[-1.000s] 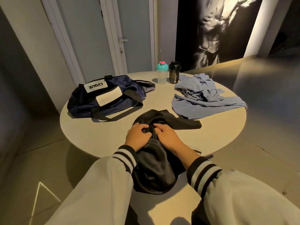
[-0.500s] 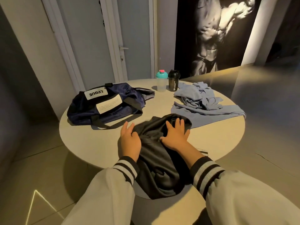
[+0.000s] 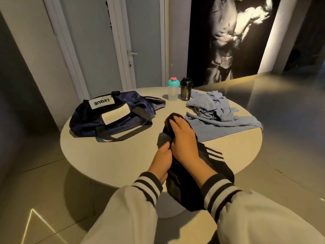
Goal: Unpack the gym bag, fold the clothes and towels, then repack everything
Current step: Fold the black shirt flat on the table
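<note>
A black garment (image 3: 184, 187) with white stripes lies bunched on the near side of the round table (image 3: 109, 155), and its lower part hangs over the front edge. My right hand (image 3: 182, 138) lies over its upper part, fingertips curled over the raised top fold. My left hand (image 3: 161, 161) grips the garment's left edge just below the right hand. The navy gym bag (image 3: 114, 115) lies on the left of the table, its opening toward the middle. Crumpled light blue clothes (image 3: 212, 106) sit on a spread light blue towel (image 3: 219, 129) at the right.
Two shaker bottles stand at the table's far edge, one clear with a teal lid (image 3: 173, 92), one black (image 3: 186, 92). Behind the table are a white-framed door (image 3: 98, 41) and a dark wall poster (image 3: 228, 36). Tiled floor surrounds the table.
Both hands went from lying flat and apart on the spread black garment to gripping it close together. The garment is now gathered into a narrow bunch, and its white stripes show.
</note>
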Motion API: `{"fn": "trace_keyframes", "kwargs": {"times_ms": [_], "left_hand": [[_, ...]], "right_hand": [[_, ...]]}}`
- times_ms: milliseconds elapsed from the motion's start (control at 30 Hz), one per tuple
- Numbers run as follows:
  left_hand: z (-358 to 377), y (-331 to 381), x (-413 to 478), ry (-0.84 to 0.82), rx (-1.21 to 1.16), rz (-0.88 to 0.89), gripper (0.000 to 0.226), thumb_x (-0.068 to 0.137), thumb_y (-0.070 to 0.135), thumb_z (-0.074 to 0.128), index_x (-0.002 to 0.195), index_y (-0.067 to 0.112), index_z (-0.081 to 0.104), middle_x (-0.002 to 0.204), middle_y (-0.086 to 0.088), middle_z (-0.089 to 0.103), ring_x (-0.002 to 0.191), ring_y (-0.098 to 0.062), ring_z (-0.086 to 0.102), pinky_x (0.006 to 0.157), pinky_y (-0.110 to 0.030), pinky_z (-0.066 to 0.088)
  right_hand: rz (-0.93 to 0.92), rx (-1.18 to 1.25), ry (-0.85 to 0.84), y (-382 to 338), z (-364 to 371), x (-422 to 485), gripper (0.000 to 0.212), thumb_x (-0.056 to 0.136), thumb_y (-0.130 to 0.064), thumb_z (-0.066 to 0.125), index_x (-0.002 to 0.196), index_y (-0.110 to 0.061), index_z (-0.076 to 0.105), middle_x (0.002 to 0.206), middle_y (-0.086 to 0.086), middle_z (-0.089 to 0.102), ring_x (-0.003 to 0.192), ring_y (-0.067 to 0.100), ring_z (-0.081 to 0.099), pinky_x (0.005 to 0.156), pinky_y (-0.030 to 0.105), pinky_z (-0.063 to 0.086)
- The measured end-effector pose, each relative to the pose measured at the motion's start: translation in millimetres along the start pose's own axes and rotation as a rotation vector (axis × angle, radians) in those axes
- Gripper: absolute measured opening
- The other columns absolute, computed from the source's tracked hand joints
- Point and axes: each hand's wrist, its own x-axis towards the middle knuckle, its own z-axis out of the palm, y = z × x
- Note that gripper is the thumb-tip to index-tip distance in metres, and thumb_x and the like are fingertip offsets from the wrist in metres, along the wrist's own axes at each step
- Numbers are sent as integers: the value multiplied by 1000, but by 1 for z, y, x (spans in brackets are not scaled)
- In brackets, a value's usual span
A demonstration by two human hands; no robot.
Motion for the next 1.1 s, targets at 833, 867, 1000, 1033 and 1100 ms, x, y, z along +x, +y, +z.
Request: {"fn": "trace_keyframes", "kwargs": {"times_ms": [833,867,1000,1033,1100], "left_hand": [[-46,-18,4,-79,769,204,24,96,20,56,119,26,59,112,6,66,105,-12,63,95,-34,54],[-45,-20,2,-50,735,197,26,97,18,53,121,25,59,113,3,66,105,-14,63,96,-38,54],[-48,-16,-3,166,475,162,41,95,36,43,128,26,64,123,3,65,112,-17,60,103,-42,50],[-52,-15,-2,237,458,168,40,94,35,41,120,22,68,118,1,66,109,-19,61,100,-42,50],[-59,-13,0,347,424,144,32,92,28,42,91,10,68,95,-6,66,92,-29,61,86,-45,49]], "right_hand": [[-2,196,52,1,10,-20,34,95,-8,55,126,-16,64,132,2,53,117,20,51,98,33,49],[50,153,-4,0,10,-21,29,99,-22,52,125,-20,65,129,1,57,114,20,55,97,36,51],[283,1,-208,5,4,-29,39,101,-49,38,96,-22,66,93,4,68,85,26,62,78,40,54],[302,-28,-228,9,3,-32,35,101,-43,40,93,-19,64,90,6,67,82,27,61,75,38,53],[324,-51,-288,13,1,-34,21,98,-28,46,92,-15,61,87,9,63,77,29,57,70,36,50]]}}
